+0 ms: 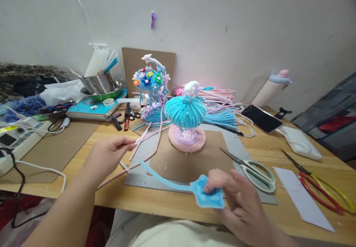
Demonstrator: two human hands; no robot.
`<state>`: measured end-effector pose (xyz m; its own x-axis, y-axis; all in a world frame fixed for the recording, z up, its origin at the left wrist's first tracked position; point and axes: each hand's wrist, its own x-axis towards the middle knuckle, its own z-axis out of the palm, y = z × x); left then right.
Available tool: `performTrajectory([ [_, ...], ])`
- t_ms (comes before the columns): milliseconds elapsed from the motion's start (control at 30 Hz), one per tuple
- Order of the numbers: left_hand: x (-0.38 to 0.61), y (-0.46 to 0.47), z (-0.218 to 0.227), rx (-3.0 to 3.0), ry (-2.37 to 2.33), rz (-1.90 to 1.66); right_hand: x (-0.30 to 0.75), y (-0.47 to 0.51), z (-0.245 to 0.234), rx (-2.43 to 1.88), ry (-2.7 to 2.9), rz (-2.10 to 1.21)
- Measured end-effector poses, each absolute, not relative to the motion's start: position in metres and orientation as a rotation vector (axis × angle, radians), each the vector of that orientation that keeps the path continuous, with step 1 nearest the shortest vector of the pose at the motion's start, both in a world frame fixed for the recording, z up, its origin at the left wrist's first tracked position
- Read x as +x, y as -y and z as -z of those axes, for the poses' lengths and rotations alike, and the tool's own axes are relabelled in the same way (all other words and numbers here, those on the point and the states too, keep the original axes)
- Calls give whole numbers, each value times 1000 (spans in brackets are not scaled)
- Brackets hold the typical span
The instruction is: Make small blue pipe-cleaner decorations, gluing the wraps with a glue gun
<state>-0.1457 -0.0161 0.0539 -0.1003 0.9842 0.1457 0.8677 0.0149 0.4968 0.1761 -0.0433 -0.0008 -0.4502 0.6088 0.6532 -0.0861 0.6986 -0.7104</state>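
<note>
My right hand [236, 197] pinches a flat blue pipe-cleaner shape [207, 195] near the table's front edge; a long blue tail [164, 176] runs from it to the left. My left hand [108, 154] is closed in a pinch on the end of a pale pink pipe cleaner [144, 134] that lies across the grey cutting mat [139, 178]. Behind both hands a blue domed pipe-cleaner figure [185, 112] stands on a pink base [187, 139], on a brown cardboard sheet [191, 162].
Green-handled scissors [256, 171] lie right of the cardboard, red and yellow scissors [322, 186] and white paper [300, 199] farther right. A flowered blue craft piece [151, 87], loose pipe cleaners [222, 108], a phone [261, 118], a steel bowl [98, 84] and a power strip [16, 139] line the back and left.
</note>
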Motion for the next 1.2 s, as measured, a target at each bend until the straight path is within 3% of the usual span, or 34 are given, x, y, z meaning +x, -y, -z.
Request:
performTrajectory([
  [200, -171, -3, -56, 2253, -2081, -811, 209, 51, 7, -538, 1706, -785],
  [333, -189, -24, -54, 2424, -2209, -594, 219, 53, 7, -595, 1668, -728],
  [633, -207, -42, -41, 2011, -2629, -398, 226, 62, 27, -660, 1751, -666],
  [1200, -189, -44, -31, 2087, -2435, -431, 221, 64, 47, -680, 1798, -772],
])
